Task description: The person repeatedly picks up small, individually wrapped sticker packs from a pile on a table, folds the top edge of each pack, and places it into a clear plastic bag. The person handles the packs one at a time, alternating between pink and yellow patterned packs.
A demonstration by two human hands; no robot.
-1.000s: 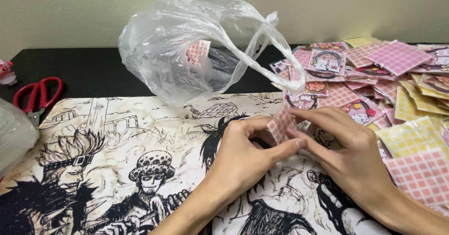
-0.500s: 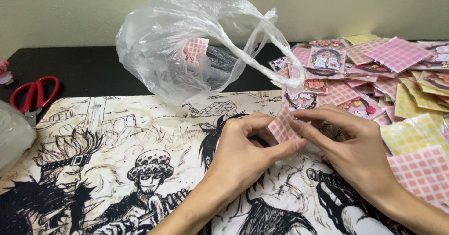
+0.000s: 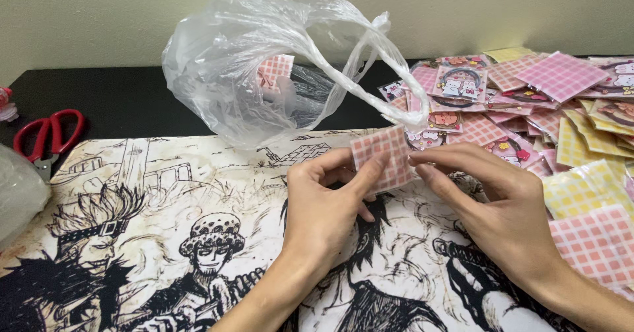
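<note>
Over the printed desk mat (image 3: 165,193) I am pinching a small pink checked packet (image 3: 382,157) between both hands, my left hand (image 3: 323,210) gripping its left edge and my right hand (image 3: 502,206) closing fingertips on its right edge. I judge I am mid-handling this one piece, just below the clear plastic bag (image 3: 264,68); any move now calls for a light, even grip.

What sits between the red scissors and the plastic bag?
Nothing: in the head view only bare black tabletop lies between the scissors and the bag. The printed mat's top edge runs just below that stretch.
</note>
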